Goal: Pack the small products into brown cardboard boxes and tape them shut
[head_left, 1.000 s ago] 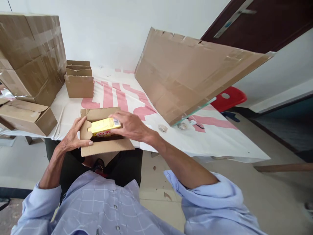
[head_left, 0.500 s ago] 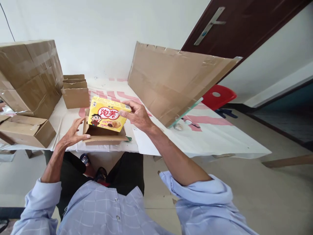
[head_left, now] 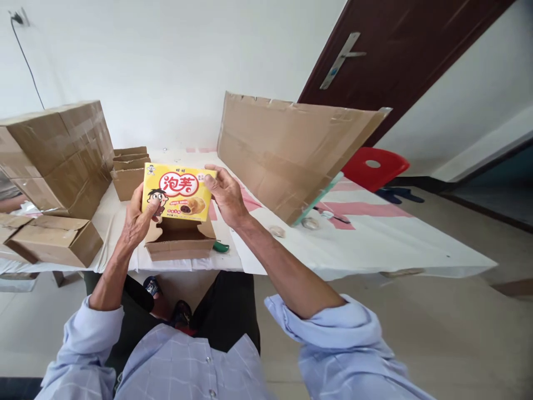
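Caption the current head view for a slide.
Left hand and right hand hold a yellow printed box over an open cardboard carton on a white-covered table.

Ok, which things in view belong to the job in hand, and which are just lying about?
In the job:
- yellow box, held in the left hand and right hand
- open carton, just below it in view

Likely just lying about:
- cardboard sheet
- red chair
- green item

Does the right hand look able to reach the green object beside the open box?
Probably yes: nothing seems to cover the green object, but the right hand must first release the yellow box.
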Tool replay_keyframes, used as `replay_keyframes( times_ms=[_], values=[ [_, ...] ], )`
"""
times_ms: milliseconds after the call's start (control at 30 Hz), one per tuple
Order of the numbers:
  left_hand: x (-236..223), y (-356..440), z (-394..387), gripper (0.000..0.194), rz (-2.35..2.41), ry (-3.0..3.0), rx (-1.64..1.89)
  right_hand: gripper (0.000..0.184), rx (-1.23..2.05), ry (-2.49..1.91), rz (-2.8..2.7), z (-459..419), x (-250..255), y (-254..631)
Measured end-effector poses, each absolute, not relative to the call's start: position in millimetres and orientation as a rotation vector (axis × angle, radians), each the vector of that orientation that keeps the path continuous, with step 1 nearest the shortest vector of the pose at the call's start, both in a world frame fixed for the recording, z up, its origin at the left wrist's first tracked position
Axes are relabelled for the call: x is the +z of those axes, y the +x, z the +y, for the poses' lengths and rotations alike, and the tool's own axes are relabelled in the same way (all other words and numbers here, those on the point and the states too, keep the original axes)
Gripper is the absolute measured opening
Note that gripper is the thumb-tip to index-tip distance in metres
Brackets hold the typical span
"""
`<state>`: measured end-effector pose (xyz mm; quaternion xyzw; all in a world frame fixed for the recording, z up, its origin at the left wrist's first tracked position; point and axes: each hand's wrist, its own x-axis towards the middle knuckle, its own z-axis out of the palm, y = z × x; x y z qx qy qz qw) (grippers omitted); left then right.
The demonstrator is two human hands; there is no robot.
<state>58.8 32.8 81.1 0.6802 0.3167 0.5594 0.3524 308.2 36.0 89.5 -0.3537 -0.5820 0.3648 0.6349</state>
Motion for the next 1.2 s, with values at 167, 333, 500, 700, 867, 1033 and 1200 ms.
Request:
replay_keyframes(
  times_ms=[167, 333, 500, 700, 867, 1033, 1200],
  values=[
    [100.9, 70.1, 68.0, 0.084, 0.855, 1.693, 1.645, 0.087, 0.749, -0.742, -1.401, 61.2, 101.5, 292.5],
    [98.3, 64.8, 99.1, 0.085, 0.939, 1.722, 1.469, 0.088, 0.848, -0.824, -1.422, 101.8, 92.1, 289.7],
    [77.6, 56.2, 122.0, 0.08, 1.014, 1.701, 1.32, 0.087, 0.94, -0.893, -1.373, 128.5, 67.6, 292.4],
    [55.1, 54.7, 135.3, 0.07, 1.075, 1.651, 1.23, 0.071, 1.041, -0.997, -1.291, 137.4, 44.6, 291.4],
    [42.5, 54.9, 138.7, 0.057, 1.111, 1.623, 1.194, 0.061, 1.089, -1.067, -1.232, 139.1, 29.2, 287.4],
    [42.4, 53.5, 143.7, 0.055, 1.121, 1.585, 1.191, 0.063, 1.079, -1.072, -1.235, 142.2, 31.8, 283.0],
    [53.6, 49.1, 147.0, 0.064, 1.052, 1.556, 1.229, 0.077, 0.823, -0.955, -1.435, 133.5, 37.4, 288.0]
  ],
)
